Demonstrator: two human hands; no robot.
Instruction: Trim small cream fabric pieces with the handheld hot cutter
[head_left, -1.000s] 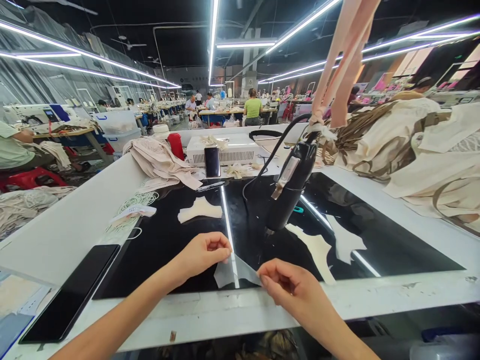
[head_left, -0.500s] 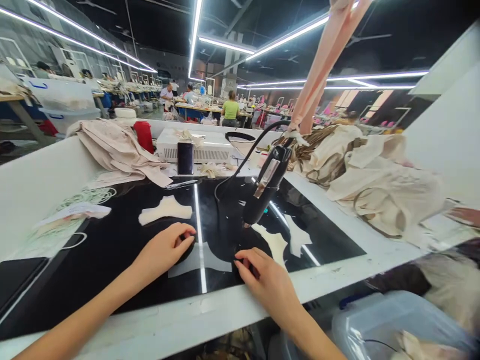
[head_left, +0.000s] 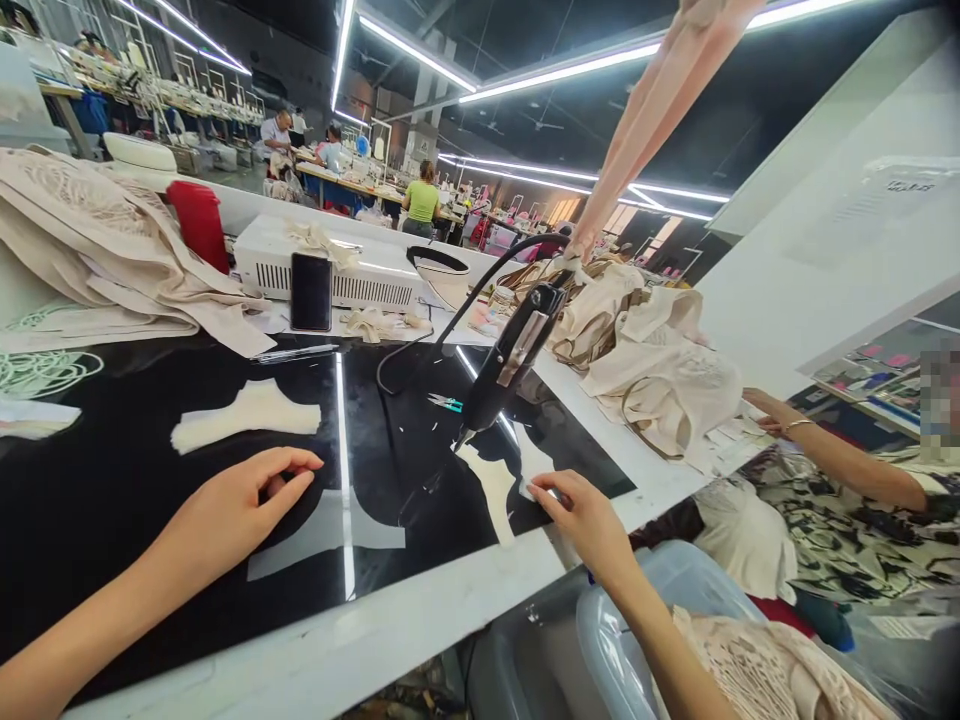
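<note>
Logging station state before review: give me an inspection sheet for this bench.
Surface: glossy black worktop on a white bench, ceiling lights reflected in it.
Job's things: translucent cut piece lying flat; cream cut pieces and.
Clutter: fabric piles and, red cup, phone leaning on a white box unit, small snips.
Grips: left hand rests by the translucent piece; right hand touches a cream piece at the worktop's edge. Neither clasps anything.
Cables: black cord loops from the hanging black tool.
Surroundings: co-worker's arm at right; people at far tables.
</note>
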